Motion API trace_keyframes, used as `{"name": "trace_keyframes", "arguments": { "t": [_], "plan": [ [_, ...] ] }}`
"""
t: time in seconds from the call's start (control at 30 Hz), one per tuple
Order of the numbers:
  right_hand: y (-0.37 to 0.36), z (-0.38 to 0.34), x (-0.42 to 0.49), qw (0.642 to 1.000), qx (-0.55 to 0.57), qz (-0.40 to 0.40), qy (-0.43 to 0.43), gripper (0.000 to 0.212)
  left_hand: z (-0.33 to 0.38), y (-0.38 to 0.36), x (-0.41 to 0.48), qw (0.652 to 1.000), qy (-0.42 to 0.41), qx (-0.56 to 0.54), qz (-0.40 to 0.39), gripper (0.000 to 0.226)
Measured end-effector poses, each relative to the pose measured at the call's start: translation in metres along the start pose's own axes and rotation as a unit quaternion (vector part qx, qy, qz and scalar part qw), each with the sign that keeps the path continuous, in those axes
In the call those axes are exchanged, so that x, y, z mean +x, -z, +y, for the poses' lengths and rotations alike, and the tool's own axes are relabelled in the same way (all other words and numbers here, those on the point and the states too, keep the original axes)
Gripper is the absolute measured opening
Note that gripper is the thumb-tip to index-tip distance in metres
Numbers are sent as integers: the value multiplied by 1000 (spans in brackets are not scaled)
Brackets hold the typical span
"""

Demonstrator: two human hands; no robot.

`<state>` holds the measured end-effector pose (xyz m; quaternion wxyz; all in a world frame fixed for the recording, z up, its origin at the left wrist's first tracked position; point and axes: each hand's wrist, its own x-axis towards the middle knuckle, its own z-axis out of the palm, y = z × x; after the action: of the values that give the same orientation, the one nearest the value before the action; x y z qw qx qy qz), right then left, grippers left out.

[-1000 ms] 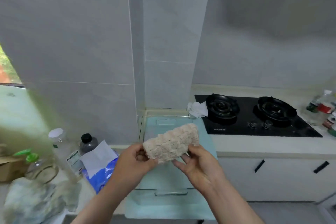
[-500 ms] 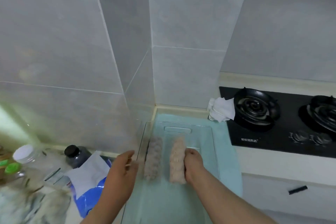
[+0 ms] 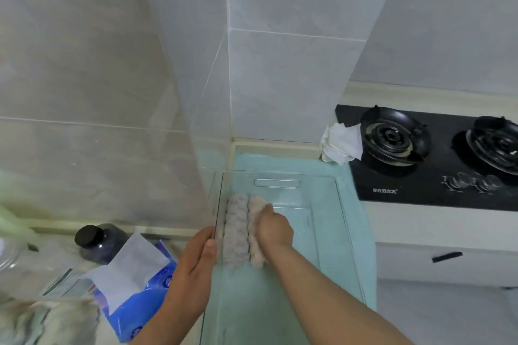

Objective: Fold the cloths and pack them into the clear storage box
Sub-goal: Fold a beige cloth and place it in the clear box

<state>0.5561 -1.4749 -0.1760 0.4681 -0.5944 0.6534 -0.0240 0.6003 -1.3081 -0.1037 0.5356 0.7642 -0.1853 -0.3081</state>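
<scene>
A clear storage box [image 3: 339,204] stands on a teal mat against the wall corner. Inside it, two folded cloths stand on edge along the left wall: a grey cloth [image 3: 235,232] and, touching its right side, a beige cloth [image 3: 254,214]. My right hand [image 3: 276,230] is inside the box and grips the beige cloth, holding it against the grey one. My left hand [image 3: 196,269] lies flat with straight fingers on the outside of the box's left wall. More crumpled cloth [image 3: 42,322] lies at the bottom left.
The teal mat [image 3: 361,246] covers the counter under the box. A black gas hob [image 3: 420,157] sits to the right, with a crumpled white cloth [image 3: 340,145] at its corner. To the left are a blue tissue pack [image 3: 134,288] and a dark-lidded jar [image 3: 95,241].
The beige cloth went from both hands above the box down into it, then left until it touched the grey cloth. My left hand let go and moved onto the box's outer wall.
</scene>
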Motion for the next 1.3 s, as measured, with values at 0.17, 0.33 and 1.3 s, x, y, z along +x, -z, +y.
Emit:
{"name": "trace_keyframes", "arguments": {
  "t": [0.17,0.33,1.3],
  "plan": [
    [18,23,-9,995,-73,-56,-26,77,-12,7,1,1000,-2,-2,-23,23],
    [0,30,3,981,141,-128,-37,99,-2,12,1,998,-15,-5,-55,22],
    [-8,23,36,977,161,-140,-20,102,3,25,31,996,36,-45,-66,24]
  ]
}}
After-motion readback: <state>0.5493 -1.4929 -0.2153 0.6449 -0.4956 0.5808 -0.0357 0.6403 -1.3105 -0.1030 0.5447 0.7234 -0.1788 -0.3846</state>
